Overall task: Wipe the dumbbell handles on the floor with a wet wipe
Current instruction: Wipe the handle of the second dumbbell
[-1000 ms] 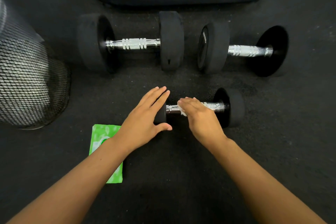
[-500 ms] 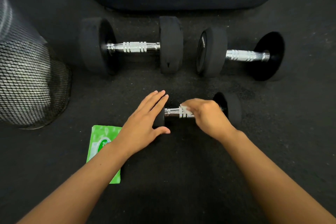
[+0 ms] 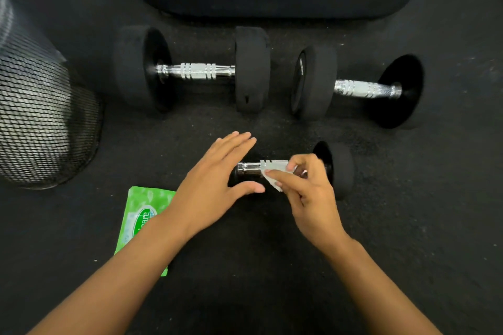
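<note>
Right now your left hand [image 3: 215, 185] lies flat, fingers spread, on the small dumbbell's [image 3: 337, 168] near-side weight, likely to stop it rolling on the floor [image 3: 272, 280]. Your right hand [image 3: 310, 196] pinches the wet wipe [image 3: 275, 174] around the chrome handle [image 3: 251, 167], so rubbing covers its whole circumference. Two larger dumbbells wait at 12 o'clock [image 3: 196, 71] and 1 o'clock [image 3: 362, 88], apparently untouched. The green wipes pack [image 3: 141, 215] sits at 8 o'clock, close for a fresh sheet.

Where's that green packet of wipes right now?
The green wipes packet lies on the floor at lower left of the head view, partly under the left forearm, below the mesh bin.
</note>
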The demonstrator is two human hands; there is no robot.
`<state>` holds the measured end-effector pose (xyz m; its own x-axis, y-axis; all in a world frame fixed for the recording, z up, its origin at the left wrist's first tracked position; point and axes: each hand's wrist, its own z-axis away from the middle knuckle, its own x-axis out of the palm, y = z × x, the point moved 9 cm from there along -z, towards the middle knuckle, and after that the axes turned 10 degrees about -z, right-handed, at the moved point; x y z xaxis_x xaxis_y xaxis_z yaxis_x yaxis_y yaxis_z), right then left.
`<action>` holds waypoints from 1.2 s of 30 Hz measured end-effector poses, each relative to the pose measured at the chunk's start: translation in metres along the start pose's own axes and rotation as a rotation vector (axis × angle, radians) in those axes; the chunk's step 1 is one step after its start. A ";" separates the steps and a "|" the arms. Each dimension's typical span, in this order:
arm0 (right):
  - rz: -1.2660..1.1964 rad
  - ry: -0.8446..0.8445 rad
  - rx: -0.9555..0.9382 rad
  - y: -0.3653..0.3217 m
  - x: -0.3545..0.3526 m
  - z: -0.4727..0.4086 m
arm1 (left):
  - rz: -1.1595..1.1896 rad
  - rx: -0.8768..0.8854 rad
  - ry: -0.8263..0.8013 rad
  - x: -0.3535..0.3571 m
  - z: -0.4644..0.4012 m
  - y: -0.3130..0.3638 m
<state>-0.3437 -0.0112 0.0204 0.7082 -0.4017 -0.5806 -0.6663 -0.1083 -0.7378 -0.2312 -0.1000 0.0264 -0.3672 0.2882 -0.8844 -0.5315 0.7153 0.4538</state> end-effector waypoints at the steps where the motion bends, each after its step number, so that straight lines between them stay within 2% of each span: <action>1: -0.046 0.018 -0.016 -0.004 -0.001 0.002 | 0.052 0.012 0.033 -0.003 0.000 0.009; 4: -0.117 0.103 -0.009 -0.008 -0.009 0.005 | 0.135 0.059 0.070 -0.002 -0.002 0.029; 7: -0.257 0.217 0.108 -0.003 -0.019 0.007 | 0.090 0.100 0.147 -0.001 -0.004 0.034; 9: -0.290 0.226 0.159 0.001 -0.021 0.005 | 0.033 0.097 0.182 0.001 -0.007 0.036; 11: -0.196 0.206 0.150 0.004 -0.027 0.002 | -0.100 0.130 0.198 0.007 -0.011 0.040; 14: 0.093 0.223 0.116 0.016 -0.047 -0.002 | -0.333 0.161 0.149 0.030 -0.020 0.042; 17: 0.238 0.179 0.246 0.045 -0.052 -0.002 | -0.416 0.156 0.095 0.047 -0.019 0.042; 19: 0.280 0.128 0.314 0.058 -0.046 0.002 | -0.466 0.138 0.064 0.052 -0.016 0.041; 22: 0.368 0.096 0.304 0.063 -0.039 0.005 | -0.510 0.148 0.062 0.058 -0.017 0.040; 31: 0.415 0.103 0.252 0.061 -0.041 0.002 | -0.528 0.224 0.106 0.054 -0.007 0.042; 36: 0.418 0.145 0.244 0.061 -0.040 0.005 | -0.531 0.166 0.068 0.065 -0.014 0.053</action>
<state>-0.4117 0.0033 -0.0030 0.3416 -0.4891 -0.8026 -0.7998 0.2972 -0.5215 -0.2937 -0.0527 -0.0056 -0.1332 -0.1764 -0.9753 -0.5316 0.8432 -0.0799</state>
